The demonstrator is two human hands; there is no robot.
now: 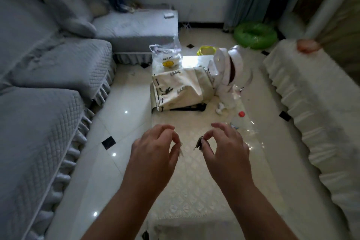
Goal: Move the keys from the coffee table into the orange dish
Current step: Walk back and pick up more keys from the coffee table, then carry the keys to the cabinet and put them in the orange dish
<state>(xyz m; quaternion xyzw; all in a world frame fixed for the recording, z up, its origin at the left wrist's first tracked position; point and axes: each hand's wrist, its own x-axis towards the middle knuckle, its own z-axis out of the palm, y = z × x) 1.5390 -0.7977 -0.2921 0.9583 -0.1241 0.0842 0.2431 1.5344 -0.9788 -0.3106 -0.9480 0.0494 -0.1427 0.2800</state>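
Two bare hands hovering above the cream quilted coffee table (194, 187), right hand (226, 150) pinching one dark metal key (199, 143) at its fingertips, left hand (153, 152) pinching one small pale key (181, 152), one red-capped clear plastic bottle (239, 120) lying just beyond the right hand.

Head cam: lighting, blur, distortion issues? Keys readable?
Head view: dim overall, with one blown-out glare patch on the table behind the plastic bag; wide-angle bending at the edges; soft focus. The right hand pinches dark keys, small and blurred; the left hand pinches something indistinct.
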